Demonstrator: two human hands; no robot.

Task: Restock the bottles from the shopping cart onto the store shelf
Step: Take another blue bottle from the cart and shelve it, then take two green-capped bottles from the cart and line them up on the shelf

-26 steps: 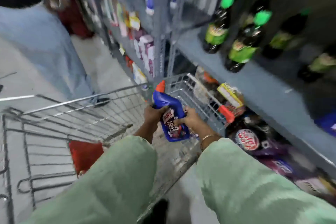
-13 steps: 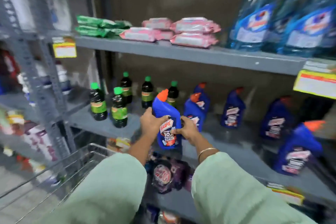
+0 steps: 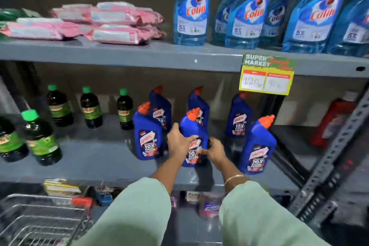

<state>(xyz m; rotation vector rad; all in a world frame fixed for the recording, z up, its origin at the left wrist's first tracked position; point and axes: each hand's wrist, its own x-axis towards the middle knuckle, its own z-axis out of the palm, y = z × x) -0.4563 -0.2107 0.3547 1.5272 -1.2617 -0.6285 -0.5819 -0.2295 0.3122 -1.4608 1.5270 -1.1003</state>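
Cart [image 3: 40, 219]: its wire basket sat at lower left; contents could not be told.
Left hand [image 3: 178, 144]: wrapped around the blue bottle [image 3: 192, 136].
Blue bottle: stood upright on the middle shelf [image 3: 95, 166], between two like bottles.
Right hand [image 3: 214, 151]: curled on the bottle's right side.
Open room: bare shelf before the green-capped bottles [image 3: 40, 138].
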